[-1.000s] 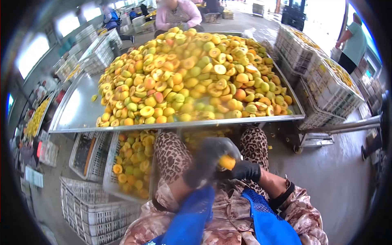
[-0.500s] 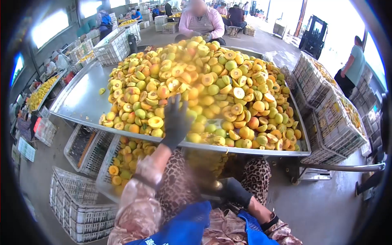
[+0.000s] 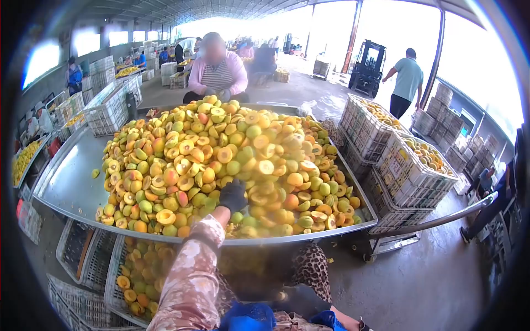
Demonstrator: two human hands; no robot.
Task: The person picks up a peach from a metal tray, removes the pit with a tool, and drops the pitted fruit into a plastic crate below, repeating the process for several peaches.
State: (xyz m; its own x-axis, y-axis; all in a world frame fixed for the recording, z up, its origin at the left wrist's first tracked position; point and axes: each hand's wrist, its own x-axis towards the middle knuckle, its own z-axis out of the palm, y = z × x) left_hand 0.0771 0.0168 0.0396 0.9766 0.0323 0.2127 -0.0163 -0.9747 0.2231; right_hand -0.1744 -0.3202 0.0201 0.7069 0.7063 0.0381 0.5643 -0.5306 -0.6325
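Note:
A large heap of yellow-green apricots [image 3: 182,149], many cut in half, fills most of a shallow metal tray [image 3: 72,171]. My left hand [image 3: 233,196], in a dark glove, rests on the near side of the heap; its fingertips are lost among the fruit, so its grip does not show. Low in front of my lap is my right hand [image 3: 303,299], also gloved and smeared by blur. Its fingers look closed by a small pale yellowish thing [image 3: 282,296], whose kind I cannot make out. Below the tray edge stands a crate of apricots [image 3: 132,276].
Stacked crates [image 3: 411,165] full of fruit stand to the right, beside a metal rail [image 3: 436,220]. A white crate [image 3: 107,110] sits at the tray's far left corner. Opposite, a person in pink [image 3: 218,77] sits at the heap. Farther off are a forklift [image 3: 367,66] and a walking person [image 3: 407,80].
My view has lifted and turned right. My left hand has moved from the tray's near edge further onto the heap. My right hand stays low by my lap.

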